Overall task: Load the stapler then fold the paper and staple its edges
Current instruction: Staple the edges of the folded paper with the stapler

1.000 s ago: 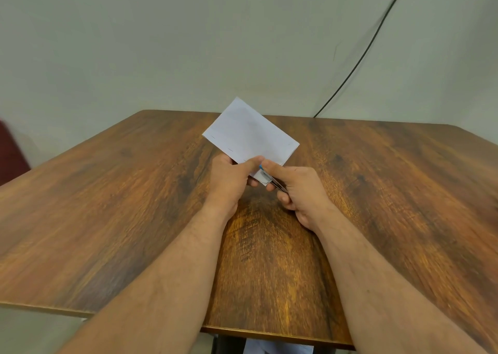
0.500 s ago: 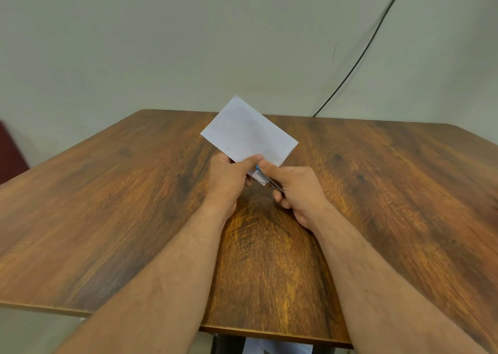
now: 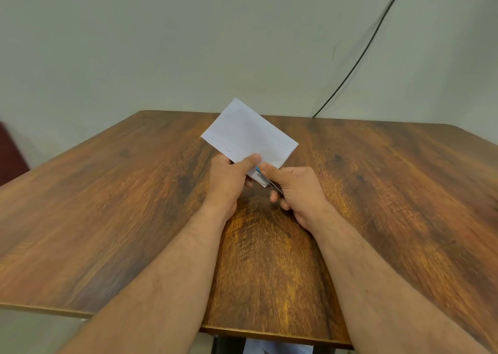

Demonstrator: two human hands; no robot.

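A folded white paper (image 3: pixel 249 135) is held tilted above the middle of the wooden table (image 3: pixel 107 219). Two staples show along its left edge and one near its right corner. My left hand (image 3: pixel 229 181) pinches the paper's near edge with the thumb on top. My right hand (image 3: pixel 293 192) is wrapped around a small stapler (image 3: pixel 262 177), of which only a blue tip and a thin metal part show. The stapler's mouth sits over the paper's near corner, right beside my left thumb.
A black cable (image 3: pixel 358 59) runs down the pale wall to the table's far edge. A dark red object (image 3: pixel 10 154) stands at the far left. White paper (image 3: pixel 277 348) lies under the table's near edge.
The paper and both hands have barely moved; the hands sit slightly farther forward and the grip is the same.
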